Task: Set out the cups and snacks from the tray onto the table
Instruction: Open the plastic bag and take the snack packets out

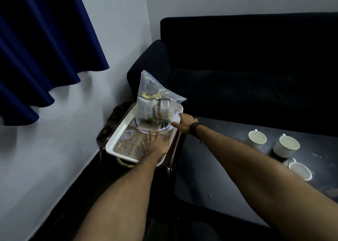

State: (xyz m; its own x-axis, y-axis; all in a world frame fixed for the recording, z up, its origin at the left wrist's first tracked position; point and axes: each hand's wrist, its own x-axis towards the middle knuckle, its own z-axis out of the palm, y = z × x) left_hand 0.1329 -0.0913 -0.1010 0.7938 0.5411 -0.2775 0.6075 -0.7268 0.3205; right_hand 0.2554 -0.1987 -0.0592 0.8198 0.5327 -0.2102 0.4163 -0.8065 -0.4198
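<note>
A white rectangular tray point(117, 133) with a burlap liner rests on a small dark stand beside the wall. On a white plate point(174, 117) in its far half stands a clear plastic bag of snack packets point(155, 101). A small clear glass lid point(128, 134) lies on the liner. My left hand point(155, 143) lies flat, fingers apart, on the tray's near right part, just short of the plate. My right hand point(184, 122), with a dark wristband, reaches to the plate's right rim beside the bag, fingers extended. Three white cups point(257, 138) point(286, 146) point(300, 170) stand on the dark table point(219, 164).
A dark sofa point(247, 67) runs behind the table and right of the tray. A blue curtain point(45, 48) hangs at the upper left against the pale wall. The dark stand point(170, 160) under the tray meets the table's left edge.
</note>
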